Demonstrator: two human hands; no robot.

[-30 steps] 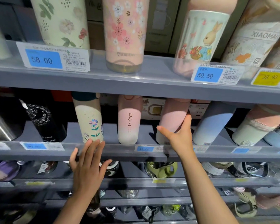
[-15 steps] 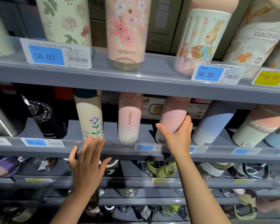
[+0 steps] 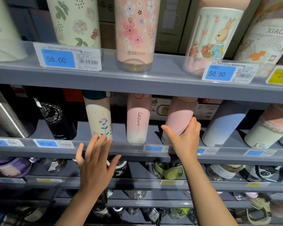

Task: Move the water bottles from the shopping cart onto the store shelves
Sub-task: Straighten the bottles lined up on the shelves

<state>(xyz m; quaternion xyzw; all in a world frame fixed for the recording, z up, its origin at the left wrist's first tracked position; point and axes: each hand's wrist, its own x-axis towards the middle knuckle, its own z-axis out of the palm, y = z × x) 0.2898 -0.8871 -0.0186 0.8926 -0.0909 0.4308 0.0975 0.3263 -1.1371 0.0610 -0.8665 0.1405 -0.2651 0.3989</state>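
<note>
Two bare forearms rise from the bottom edge of the view, each ending in a bare hand. The left hand (image 3: 95, 163) wears no ring, watch or bracelet, and no sleeve shows below its wrist. The right hand (image 3: 185, 141) is likewise without a glove or jewellery, and the forearm below it is uncovered as far as the frame's edge. The fingernails that show on both hands are short and unpainted.

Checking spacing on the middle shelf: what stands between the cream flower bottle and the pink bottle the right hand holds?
In the head view, one pink-to-white bottle marked Leisure stands between the cream flower bottle and the pink bottle gripped by the right hand.
</note>
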